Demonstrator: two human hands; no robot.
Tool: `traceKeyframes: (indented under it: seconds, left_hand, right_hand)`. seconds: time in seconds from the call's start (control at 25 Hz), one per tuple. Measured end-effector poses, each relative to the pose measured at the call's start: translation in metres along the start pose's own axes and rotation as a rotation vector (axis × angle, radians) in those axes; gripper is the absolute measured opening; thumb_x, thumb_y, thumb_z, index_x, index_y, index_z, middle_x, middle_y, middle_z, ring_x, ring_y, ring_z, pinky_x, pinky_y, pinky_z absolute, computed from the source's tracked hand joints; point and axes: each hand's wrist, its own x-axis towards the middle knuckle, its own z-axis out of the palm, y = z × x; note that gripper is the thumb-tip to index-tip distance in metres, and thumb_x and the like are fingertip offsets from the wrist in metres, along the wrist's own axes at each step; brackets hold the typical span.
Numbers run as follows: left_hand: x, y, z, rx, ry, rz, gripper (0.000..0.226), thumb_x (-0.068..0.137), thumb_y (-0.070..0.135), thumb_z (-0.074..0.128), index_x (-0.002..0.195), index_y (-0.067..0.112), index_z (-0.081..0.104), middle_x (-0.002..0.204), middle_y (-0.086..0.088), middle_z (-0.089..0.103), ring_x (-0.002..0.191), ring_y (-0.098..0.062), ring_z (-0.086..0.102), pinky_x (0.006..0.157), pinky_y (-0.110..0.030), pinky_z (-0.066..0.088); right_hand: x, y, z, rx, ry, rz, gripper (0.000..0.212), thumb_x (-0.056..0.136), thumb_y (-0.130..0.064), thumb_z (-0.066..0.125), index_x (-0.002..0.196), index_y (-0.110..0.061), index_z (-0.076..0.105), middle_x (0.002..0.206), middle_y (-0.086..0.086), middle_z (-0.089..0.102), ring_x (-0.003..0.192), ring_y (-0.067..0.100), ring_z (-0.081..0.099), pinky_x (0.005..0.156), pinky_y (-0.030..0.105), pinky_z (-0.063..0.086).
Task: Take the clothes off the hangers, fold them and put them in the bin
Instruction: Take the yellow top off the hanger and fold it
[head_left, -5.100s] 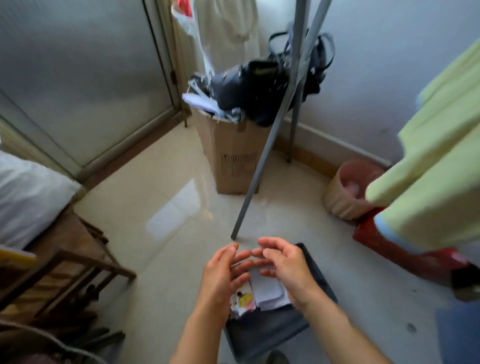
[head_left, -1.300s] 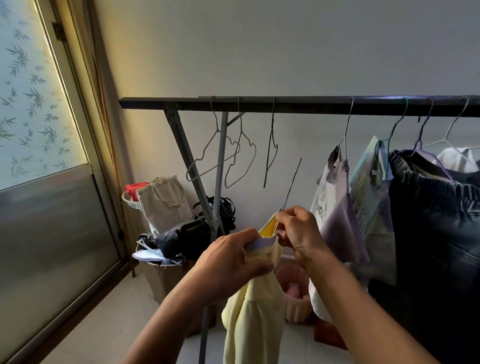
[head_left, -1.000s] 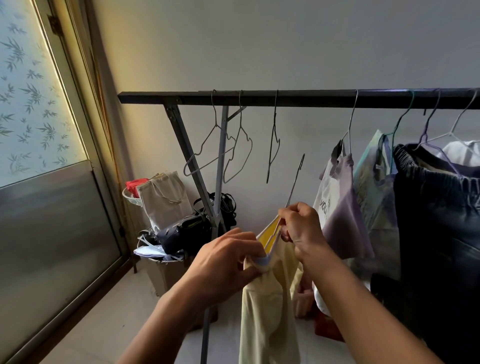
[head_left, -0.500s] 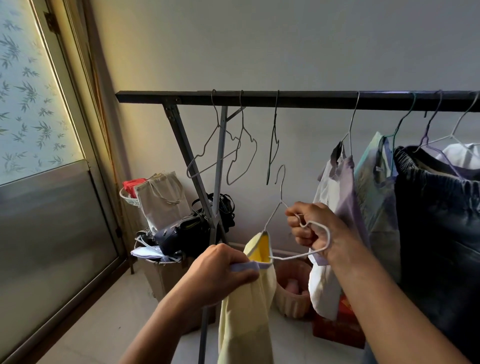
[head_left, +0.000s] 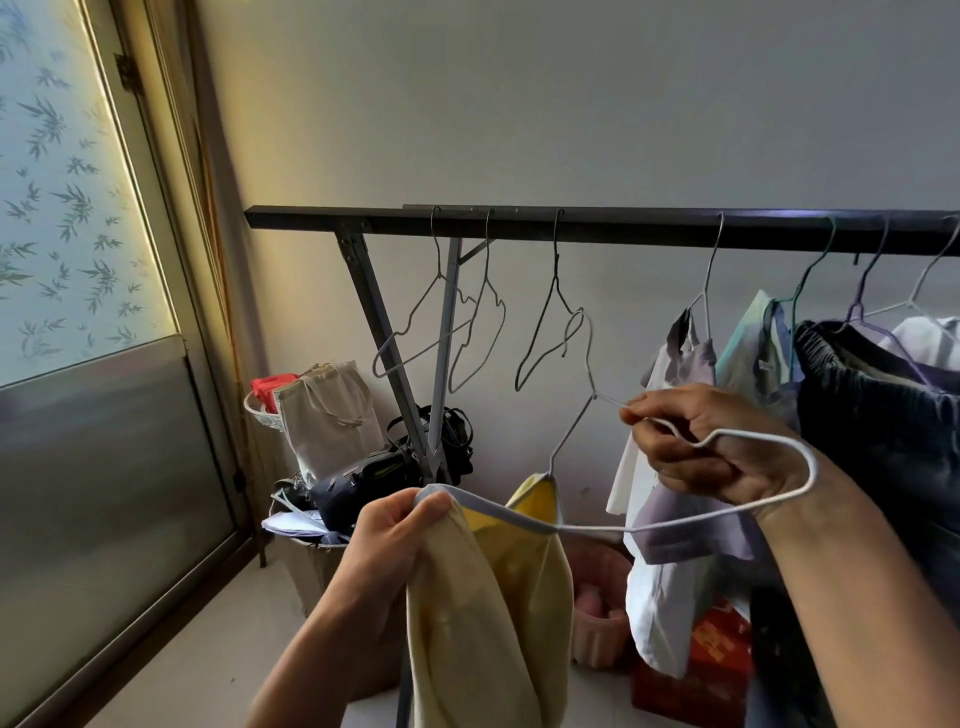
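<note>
- Two hands up in front of the rack (head_left: 597, 226), both busy w/ one white wire hanger (head_left: 727, 514) and a pale yellow garment (head_left: 483, 623).
- L hand (head_left: 387, 551): grip clamped on the garment's light-edged opening near its top; cloth hangs straight down below the fist, out of frame at the bottom.
- R hand (head_left: 711, 447): grip closed on the hanger's upper wire, fingers curled round the shoulder bend; hook end points up-left, off the rail.
- Vs half a sec ago: hanger is drawn further right and more of it is clear of the cloth. Only its left tip is tucked in the yellow opening now; the bottom wire runs from there across to the R wrist.
- Hands are wider apart than before; R hand has moved right and sits in front of the lilac-and-white top (head_left: 675, 499).
- Garment opening is stretched wider, brighter yellow inside showing.
- Rail otherwise same: three bare wire hangers (head_left: 483, 332) left of centre, clothes hung at right incl. dark trousers (head_left: 883, 415).
- Floor below: pink basket (head_left: 597, 623), red box (head_left: 696, 670), cardboard box w/ bags (head_left: 358, 467) by the rack leg.
- Bin for folded clothes: not in this view.
</note>
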Motion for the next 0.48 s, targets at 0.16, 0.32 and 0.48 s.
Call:
traceKeyframes:
  seconds: [0.16,0.32,0.48]
  left_hand:
    - [0.004,0.001,0.002,0.052,0.055,0.051,0.022,0.094,0.020,0.061,0.092,0.001,0.071,0.081,-0.017,0.062,0.073,-0.023,0.054,0.069,-0.037,0.047]
    - [0.005,0.001,0.012,0.139,0.104,0.067,0.017,0.094,0.025,0.061,0.089,0.015,0.074,0.081,-0.011,0.071,0.072,-0.019,0.063,0.065,-0.033,0.053]
    - [0.011,-0.004,0.012,0.171,0.235,0.120,0.017,0.094,0.026,0.062,0.083,0.020,0.073,0.077,-0.002,0.071,0.078,-0.023,0.066,0.071,-0.041,0.057]
  right_hand:
    - [-0.004,-0.007,0.005,-0.030,-0.015,-0.020,0.026,0.098,-0.010,0.036,0.072,-0.008,0.040,0.039,0.003,0.029,0.022,0.007,0.017,0.032,0.011,0.012]
    - [-0.001,-0.003,0.009,-0.018,-0.064,-0.060,0.023,0.097,-0.009,0.037,0.076,-0.003,0.045,0.038,0.004,0.027,0.021,0.008,0.017,0.033,0.008,0.014]
    - [0.006,0.018,0.014,-0.233,-0.119,0.029,0.023,0.097,-0.009,0.039,0.091,0.010,0.049,0.041,0.007,0.026,0.024,0.008,0.016,0.037,0.008,0.012]
